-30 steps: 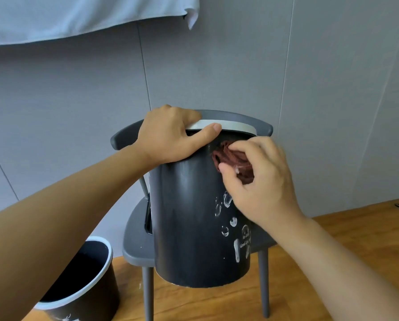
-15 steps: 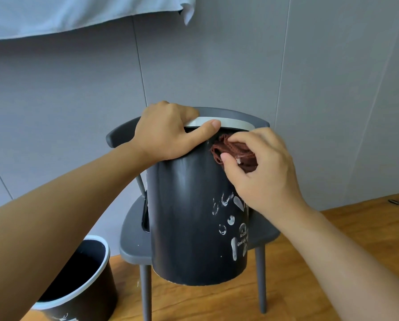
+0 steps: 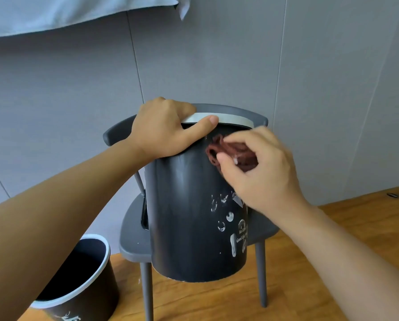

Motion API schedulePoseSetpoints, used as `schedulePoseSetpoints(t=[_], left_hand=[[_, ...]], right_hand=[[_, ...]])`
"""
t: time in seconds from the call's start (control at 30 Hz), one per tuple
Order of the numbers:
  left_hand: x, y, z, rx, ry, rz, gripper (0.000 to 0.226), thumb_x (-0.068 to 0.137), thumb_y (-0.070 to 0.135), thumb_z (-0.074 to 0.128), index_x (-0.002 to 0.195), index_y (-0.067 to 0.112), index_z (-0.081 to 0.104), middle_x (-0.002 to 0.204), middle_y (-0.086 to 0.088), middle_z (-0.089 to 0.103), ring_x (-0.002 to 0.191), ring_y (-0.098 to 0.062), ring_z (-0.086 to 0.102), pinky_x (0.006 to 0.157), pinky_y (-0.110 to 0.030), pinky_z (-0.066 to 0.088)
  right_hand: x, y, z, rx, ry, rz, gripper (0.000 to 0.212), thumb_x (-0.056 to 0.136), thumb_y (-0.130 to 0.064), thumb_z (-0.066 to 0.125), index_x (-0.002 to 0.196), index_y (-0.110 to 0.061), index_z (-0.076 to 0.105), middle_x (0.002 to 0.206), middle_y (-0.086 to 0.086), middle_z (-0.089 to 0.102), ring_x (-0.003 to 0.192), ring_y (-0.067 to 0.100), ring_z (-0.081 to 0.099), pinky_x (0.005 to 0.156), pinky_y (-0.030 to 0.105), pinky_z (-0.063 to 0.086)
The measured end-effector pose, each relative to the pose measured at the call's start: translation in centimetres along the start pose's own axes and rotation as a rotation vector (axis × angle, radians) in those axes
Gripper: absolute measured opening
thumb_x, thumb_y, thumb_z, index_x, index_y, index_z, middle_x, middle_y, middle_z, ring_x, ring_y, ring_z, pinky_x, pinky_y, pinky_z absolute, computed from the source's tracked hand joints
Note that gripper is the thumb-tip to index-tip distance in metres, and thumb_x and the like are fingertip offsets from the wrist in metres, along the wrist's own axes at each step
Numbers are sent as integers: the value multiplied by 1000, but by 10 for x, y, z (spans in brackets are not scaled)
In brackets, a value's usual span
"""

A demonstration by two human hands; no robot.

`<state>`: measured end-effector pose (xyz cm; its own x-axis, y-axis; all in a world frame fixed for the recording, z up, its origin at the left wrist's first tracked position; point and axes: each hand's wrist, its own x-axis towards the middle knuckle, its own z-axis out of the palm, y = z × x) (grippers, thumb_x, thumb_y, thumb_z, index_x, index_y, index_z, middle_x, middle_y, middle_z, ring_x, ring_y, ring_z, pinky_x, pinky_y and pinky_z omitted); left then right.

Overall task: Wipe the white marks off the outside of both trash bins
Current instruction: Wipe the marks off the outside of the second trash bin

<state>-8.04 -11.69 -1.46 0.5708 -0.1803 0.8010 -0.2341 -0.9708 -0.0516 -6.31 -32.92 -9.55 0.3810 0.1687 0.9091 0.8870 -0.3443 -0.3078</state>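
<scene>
**Rubbing high on the held bin, rim gripped for steadiness**

Likely light, stiff and smooth-walled, this dark trash bin (image 3: 189,216); probably slippery on its side, so best taken at the white rim (image 3: 231,118). Held up in front of the grey chair (image 3: 133,228), tilted slightly. Left hand (image 3: 163,130) curled over the rim at the top left, fingers hidden inside, thumb lying along the rim's outer edge. Right hand (image 3: 258,167) bunched around a soft brown cloth (image 3: 231,151), pressing it to the upper right of the wall. White marks (image 3: 228,218) remaining lower right. Second bin (image 3: 78,286) standing on the wooden floor (image 3: 332,223), near left, apparently not yet wiped.
</scene>
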Motion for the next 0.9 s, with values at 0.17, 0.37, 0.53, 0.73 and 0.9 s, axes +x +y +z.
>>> schedulePoseSetpoints(t=[0.17,0.37,0.53,0.73,0.9], left_hand=[[5,3,3,20,-12,-6,72,88,73,42,59,9,31,48,-5,30,51,-26,29,49,-39,31],[9,-16,6,-2,-44,-118,71,86,75,42,61,10,27,52,-4,26,54,-26,28,52,-36,27],[11,-14,6,-5,-61,-128,72,85,76,41,62,8,28,54,-8,28,56,-26,28,53,-37,28],[8,-5,4,-7,-44,-53,71,89,72,44,60,9,28,52,-8,28,53,-24,26,50,-37,27],[10,-8,4,1,-65,-100,70,88,72,44,61,11,26,54,-7,26,55,-26,26,52,-38,26]], right_hand=[[-1,2,7,-68,-13,-49,22,85,-27,77,103,-13,76,100,3,65,91,31,63,76,44,54],[-43,5,5,-47,-267,-148,20,81,-34,72,92,-17,69,86,-6,56,75,16,55,56,35,51],[-42,4,1,-66,-343,-162,19,84,-37,70,92,-20,69,87,-9,55,75,12,53,55,36,51],[-14,3,9,-46,-80,-56,23,89,-29,77,106,-14,76,101,2,67,92,27,62,75,42,55],[-44,8,4,-40,-235,-116,19,85,-31,74,97,-16,73,92,-4,60,83,16,58,63,32,53]])
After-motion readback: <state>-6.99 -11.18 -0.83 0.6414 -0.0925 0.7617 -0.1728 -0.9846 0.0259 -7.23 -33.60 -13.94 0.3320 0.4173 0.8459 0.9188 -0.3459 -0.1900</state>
